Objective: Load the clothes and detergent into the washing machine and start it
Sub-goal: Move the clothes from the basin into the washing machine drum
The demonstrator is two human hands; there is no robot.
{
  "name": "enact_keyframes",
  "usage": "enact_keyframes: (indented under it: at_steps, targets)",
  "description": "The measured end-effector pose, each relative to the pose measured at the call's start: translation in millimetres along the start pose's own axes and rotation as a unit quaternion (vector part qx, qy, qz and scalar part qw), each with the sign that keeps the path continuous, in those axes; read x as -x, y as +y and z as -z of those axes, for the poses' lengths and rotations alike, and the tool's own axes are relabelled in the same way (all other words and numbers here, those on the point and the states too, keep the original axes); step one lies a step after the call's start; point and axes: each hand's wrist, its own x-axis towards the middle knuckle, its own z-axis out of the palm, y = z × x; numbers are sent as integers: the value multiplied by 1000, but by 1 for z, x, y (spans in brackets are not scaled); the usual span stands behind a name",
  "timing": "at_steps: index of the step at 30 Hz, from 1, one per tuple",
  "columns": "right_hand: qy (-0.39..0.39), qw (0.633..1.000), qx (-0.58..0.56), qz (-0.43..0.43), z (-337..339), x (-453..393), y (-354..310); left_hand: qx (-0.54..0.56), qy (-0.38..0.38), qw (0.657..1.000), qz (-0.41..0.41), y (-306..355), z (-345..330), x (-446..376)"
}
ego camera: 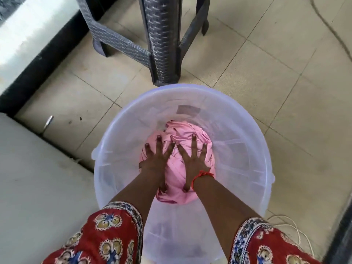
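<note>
Low in the frame's centre, both hands, left hand (152, 161) and right hand (190, 159), press spread fingers (159, 140) onto pink clothes (177, 191) in a bucket (247, 168), gripping nothing, loading not yet begun.

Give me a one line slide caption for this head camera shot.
Both hands, left and right, press spread fingers onto pink cloth inside a translucent tub.

Pink cloth (177, 161), translucent white tub (247, 141), red floral sleeves (106, 235).
</note>
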Motion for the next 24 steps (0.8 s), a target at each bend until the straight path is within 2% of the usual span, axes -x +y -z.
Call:
enact_keyframes:
  at_steps: [3, 10, 13, 19, 24]
  targets:
    - [29, 999, -12, 12, -13, -12, 5, 21, -11, 1000, 13, 1, -4, -7]
    - [-11, 995, -92, 37, -1, -13, -1, 33, 90, 995, 1, -2, -20, -29]
    - [4, 993, -111, 39, 11, -11, -6, 79, 77, 994, -26, -3, -8, -25]
    - [47, 990, -126, 41, 51, 46, -14, 45, 62, 997, -28, 3, 31, 36]
    - [79, 982, -165, 45, 127, 107, -12, 55, 83, 994, -35, 16, 101, 101]
